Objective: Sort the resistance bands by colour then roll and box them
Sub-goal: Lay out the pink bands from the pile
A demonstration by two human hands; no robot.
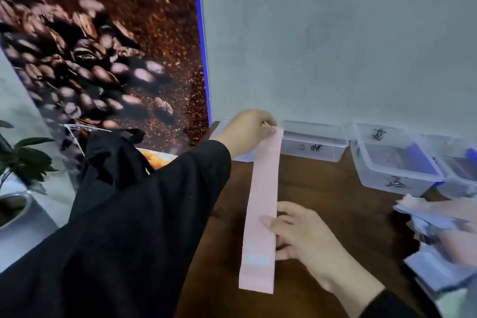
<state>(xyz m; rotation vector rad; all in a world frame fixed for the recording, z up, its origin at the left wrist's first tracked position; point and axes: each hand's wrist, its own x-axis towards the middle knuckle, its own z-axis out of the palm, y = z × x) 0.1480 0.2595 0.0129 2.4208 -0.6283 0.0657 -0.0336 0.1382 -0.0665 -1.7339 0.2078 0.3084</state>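
Observation:
A long pink resistance band [263,201] lies stretched flat on the brown wooden table [322,196], running away from me. My left hand [247,131] pinches its far end, close to the wall. Near the band's middle, my right hand [296,235] holds its right edge, thumb on top of the pink strip. At the right edge of the table lies a loose heap of pink and pale blue bands [444,237].
Clear plastic boxes with handwritten labels line the wall: one [315,143] just right of my left hand, another [392,160] holding a blue band, a third [462,162] at the far right. A potted plant [20,162] stands to the left, off the table.

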